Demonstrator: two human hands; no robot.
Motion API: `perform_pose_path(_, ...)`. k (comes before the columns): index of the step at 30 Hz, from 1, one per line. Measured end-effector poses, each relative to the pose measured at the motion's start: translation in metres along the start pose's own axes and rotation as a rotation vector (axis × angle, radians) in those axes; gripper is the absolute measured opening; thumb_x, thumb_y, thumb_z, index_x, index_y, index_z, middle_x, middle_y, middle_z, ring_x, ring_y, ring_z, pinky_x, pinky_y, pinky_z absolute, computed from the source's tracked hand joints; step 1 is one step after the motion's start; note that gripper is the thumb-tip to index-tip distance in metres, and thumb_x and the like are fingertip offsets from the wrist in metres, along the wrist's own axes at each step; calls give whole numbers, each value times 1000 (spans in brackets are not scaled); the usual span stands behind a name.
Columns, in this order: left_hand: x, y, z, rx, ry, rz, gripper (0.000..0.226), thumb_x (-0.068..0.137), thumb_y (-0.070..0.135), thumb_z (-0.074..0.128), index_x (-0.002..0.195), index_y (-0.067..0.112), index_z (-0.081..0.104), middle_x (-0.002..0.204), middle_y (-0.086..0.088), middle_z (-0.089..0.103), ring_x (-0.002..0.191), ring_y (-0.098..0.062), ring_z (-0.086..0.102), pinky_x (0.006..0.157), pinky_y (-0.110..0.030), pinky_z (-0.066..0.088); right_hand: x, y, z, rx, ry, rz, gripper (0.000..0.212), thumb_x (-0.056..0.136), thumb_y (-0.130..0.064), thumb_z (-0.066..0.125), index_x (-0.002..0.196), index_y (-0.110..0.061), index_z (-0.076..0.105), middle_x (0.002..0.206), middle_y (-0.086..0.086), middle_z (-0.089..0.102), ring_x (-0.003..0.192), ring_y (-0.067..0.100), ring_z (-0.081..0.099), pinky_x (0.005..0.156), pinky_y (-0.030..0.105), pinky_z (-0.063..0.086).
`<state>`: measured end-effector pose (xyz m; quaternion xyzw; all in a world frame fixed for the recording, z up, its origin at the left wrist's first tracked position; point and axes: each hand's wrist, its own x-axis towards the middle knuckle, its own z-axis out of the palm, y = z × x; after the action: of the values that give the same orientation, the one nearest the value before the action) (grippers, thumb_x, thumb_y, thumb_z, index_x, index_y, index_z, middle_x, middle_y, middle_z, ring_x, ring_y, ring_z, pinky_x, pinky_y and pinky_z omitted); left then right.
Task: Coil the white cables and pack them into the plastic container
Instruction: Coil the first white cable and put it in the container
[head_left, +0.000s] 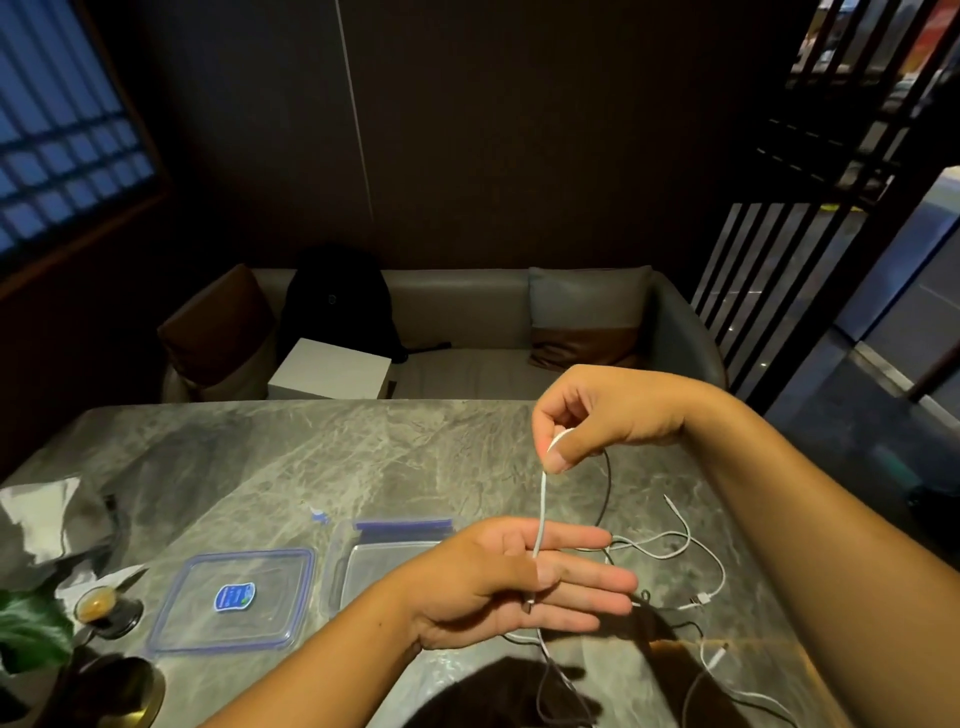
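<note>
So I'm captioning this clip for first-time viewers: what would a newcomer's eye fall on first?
The two hands mid-frame: the right hand pinches a white cable above the marble table, stretched taut down to the left hand, whose thumb pins it. Partly hidden under the left hand sits the open plastic container, its lid lying to the left, and loose cables sprawl on the right.

The grey-green veined marble bench (311, 457) carries an open clear plastic container with a blue rim (343, 566). Just left of it lies a flat clear lid with a blue label (208, 613). White cables (670, 552) and a thin black cable (605, 493) sprawl at the right. A small glass cup on a dark saucer (96, 605) stands far left.
</note>
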<state>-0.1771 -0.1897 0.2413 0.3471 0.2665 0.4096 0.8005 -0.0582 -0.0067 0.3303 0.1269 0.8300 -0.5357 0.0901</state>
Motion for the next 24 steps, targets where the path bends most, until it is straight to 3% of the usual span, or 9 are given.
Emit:
perform_pose_path(7,0,-3,2,-4,-41,-49,48,101,-2,34,148,-1,32,144,-33,42,130,-40,50,114,-49,34,-2,6,-5,-19,75,9,17,75,-17,80,66,-15,66,64,16,47,50,11,36,48,20,28)
perform_pose_path(10,1,-7,2,-9,-67,-81,51,100,-3,35,150,1,27,144,-37,35,133,-39,47,114,-50,31,-2,3,-12,-107,74,22,23,77,-21,81,64,-14,63,61,13,44,53,21,34,53,30,29)
perform_pose_path(13,4,-6,5,-5,-79,-92,51,100,-5,31,151,1,26,147,-40,29,138,-47,32,117,-52,26,-1,0,-15,-169,66,8,26,78,-25,81,64,-14,63,61,14,44,59,26,35,60,37,31)
perform_pose_path(17,7,-1,11,-9,-93,-68,50,98,-7,28,148,-5,29,150,-38,25,141,-48,26,117,-52,24,4,5,-10,-113,151,-66,24,78,-22,81,66,-9,64,60,12,43,59,25,35,57,29,31)
perform_pose_path(21,5,2,16,-5,-137,-64,51,96,-9,25,147,-8,26,151,-37,24,142,-49,22,118,-55,20,12,19,-2,-16,230,-108,31,71,-31,82,67,-5,65,60,14,43,58,24,34,55,27,30)
perform_pose_path(24,5,7,21,-16,-186,-44,53,94,-10,23,146,-10,27,151,-34,27,142,-47,24,117,-54,21,19,31,9,111,274,-113,25,70,-26,81,61,-12,63,54,7,46,51,16,37,50,21,30)
